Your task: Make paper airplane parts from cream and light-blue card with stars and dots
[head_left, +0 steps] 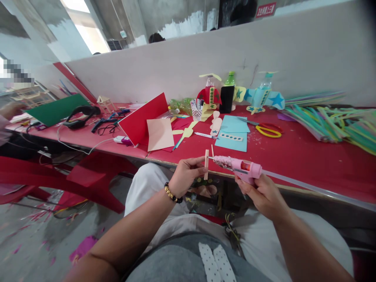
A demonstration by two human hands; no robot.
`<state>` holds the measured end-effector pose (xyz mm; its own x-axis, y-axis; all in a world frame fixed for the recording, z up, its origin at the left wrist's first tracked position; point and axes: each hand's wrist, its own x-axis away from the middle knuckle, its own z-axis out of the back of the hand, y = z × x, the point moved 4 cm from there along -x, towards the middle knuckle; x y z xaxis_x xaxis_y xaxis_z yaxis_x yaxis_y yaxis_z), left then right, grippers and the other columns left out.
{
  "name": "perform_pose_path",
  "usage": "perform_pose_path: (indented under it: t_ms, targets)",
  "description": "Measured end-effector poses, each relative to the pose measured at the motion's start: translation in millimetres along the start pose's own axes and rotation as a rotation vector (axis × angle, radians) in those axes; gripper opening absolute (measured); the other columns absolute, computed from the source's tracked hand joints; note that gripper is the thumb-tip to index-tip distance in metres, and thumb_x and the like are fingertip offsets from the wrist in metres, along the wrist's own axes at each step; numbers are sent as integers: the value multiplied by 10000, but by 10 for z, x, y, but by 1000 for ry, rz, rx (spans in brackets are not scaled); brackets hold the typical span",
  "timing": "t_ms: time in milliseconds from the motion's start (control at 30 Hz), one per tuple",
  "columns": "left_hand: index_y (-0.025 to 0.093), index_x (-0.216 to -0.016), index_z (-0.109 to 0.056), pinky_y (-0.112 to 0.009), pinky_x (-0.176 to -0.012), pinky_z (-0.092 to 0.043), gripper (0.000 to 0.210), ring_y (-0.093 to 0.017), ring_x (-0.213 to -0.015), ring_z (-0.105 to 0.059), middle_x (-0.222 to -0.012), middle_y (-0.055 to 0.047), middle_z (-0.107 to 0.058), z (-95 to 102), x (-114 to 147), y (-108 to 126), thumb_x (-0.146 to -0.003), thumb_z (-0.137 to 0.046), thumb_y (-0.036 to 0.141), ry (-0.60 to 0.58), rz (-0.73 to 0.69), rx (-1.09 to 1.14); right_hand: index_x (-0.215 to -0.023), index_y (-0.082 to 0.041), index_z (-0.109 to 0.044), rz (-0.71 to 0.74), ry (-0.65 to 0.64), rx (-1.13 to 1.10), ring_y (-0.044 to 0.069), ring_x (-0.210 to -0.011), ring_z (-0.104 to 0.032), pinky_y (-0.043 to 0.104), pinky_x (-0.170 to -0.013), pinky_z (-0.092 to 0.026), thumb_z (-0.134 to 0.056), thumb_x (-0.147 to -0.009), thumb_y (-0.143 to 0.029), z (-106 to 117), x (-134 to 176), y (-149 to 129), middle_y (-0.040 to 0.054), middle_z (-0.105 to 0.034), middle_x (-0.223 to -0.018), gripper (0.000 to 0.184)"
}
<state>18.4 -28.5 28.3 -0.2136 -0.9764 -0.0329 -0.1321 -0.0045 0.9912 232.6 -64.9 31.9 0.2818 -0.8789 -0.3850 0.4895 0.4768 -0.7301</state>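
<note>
Wooden stick (pixel 206 164) upright, pinched in left hand (pixel 185 176); pink glue gun (pixel 239 167), gripped by right hand (pixel 263 194), lies level, nozzle touching stick's right face.

Red table (pixel 293 156) with coloured paper (pixel 232 135), scissors (pixel 268 130), headphones (pixel 79 115).

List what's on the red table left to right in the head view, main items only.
green card sheet → black headphones → red folded card → pen cup → light blue paper → yellow-handled scissors → stack of coloured strips
</note>
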Motion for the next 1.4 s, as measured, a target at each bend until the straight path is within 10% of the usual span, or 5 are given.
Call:
perform_pose_path:
  t_ms: [1400]
  targets:
    - [122, -1087, -692, -239, -601, -432, 486, -91, -579, -542, -646, 3, -618, 61, -50, 41, -638, -800, 274, 39, 22, 43, -981, -151, -557, -51, -99, 1, 123, -548, -438, 258, -526, -341, -470, -916, -330, -48, 38, 48, -24, -487, -612, 209]
